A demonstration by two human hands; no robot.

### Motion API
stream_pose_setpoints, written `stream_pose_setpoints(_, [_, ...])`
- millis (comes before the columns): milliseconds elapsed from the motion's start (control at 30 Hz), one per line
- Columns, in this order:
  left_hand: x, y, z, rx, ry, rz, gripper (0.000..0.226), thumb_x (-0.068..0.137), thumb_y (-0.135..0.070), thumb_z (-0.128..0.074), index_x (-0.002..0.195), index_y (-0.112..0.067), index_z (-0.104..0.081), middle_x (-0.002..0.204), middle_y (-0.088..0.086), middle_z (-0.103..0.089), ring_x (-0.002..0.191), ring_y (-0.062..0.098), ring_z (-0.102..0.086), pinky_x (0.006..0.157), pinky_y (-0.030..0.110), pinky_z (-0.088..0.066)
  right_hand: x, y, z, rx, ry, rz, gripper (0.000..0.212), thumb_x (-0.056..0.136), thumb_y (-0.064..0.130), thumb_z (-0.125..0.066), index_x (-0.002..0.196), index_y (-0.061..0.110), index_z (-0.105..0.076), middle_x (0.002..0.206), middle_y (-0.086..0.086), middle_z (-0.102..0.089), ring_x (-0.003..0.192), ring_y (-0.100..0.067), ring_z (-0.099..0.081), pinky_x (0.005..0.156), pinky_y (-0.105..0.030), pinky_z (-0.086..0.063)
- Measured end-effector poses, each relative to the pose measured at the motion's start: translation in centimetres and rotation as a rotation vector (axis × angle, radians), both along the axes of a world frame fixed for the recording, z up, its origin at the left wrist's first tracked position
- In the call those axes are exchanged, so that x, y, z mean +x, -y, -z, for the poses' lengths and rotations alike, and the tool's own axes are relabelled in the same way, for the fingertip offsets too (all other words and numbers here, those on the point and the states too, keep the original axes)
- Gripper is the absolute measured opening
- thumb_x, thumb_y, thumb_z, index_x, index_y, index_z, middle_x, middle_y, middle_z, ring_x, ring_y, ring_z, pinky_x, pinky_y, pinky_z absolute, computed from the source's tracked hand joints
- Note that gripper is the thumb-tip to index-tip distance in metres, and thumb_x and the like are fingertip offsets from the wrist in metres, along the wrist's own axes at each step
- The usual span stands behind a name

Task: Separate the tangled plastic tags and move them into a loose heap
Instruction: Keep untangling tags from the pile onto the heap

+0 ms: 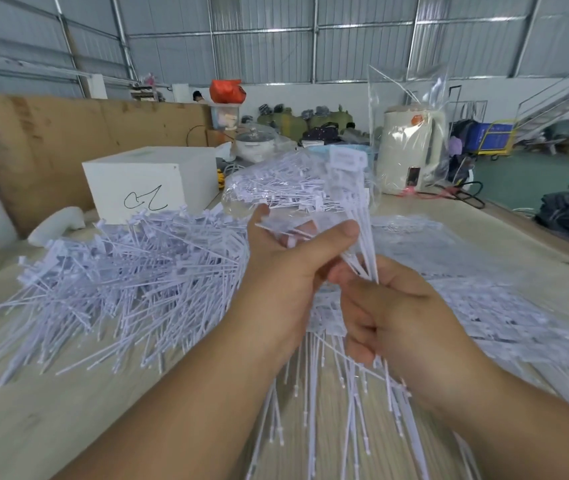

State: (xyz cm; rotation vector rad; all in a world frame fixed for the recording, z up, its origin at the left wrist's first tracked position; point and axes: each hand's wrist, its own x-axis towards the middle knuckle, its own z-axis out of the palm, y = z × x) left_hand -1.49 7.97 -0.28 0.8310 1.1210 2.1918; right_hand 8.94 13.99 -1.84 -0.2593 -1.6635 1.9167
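Observation:
Both hands hold one bundle of white plastic tags (357, 209) above the table. My right hand (404, 317) is closed around the middle of the bundle, whose thin tails (314, 386) hang down below the fist. My left hand (290, 261) pinches the upper strands between thumb and fingers, just above and left of the right hand. A large loose heap of white tags (130, 278) lies on the table to the left. A clear bag full of tags (276, 185) sits behind the hands.
The pale wooden table (68, 410) runs under everything. A white box (151, 181) with a scribble stands at the back left. A cream kettle in plastic wrap (411, 147) stands at the back right, with flat bagged tags (484, 306) on the right.

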Motion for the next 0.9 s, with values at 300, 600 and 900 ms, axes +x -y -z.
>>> stream_pose_setpoints(300, [1.8,0.4,0.4,-0.374,-0.319,0.139,0.031,0.076,-0.039,-0.070,0.096,-0.016,-0.066,0.064,0.007,-0.068,0.040,0.031,-0.057,0.041,0.033,-0.048,0.2,-0.4,-0.1,0.500,0.088,-0.032,0.031,0.090,-0.011,-0.041,0.090,0.016,-0.058,0.050,0.003,-0.051,0.042,-0.010,-0.047,0.045,-0.028,-0.043])
stream_pose_setpoints(600, [-4.9,2.0,-1.4,-0.413,-0.325,-0.477,0.021,0.097,-0.026,-0.054,0.077,-0.020,-0.057,0.041,-0.009,-0.044,0.033,0.008,-0.042,0.036,0.022,-0.037,1.4,-1.7,-0.1,0.687,0.262,0.080,0.018,0.090,0.041,-0.062,0.106,0.036,-0.065,0.089,0.016,-0.062,0.065,-0.026,-0.056,0.061,-0.027,-0.047])
stream_pose_setpoints(900, [-7.9,3.1,0.1,-1.205,-0.961,-0.776,0.054,0.090,-0.044,-0.056,0.133,-0.013,-0.044,0.122,0.010,-0.053,0.108,0.035,-0.055,0.074,0.035,-0.038,0.9,-3.3,0.8,0.937,0.458,0.217,0.012,0.095,0.031,-0.057,0.100,0.026,-0.067,0.092,0.013,-0.066,0.081,-0.005,-0.062,0.076,-0.022,-0.049])
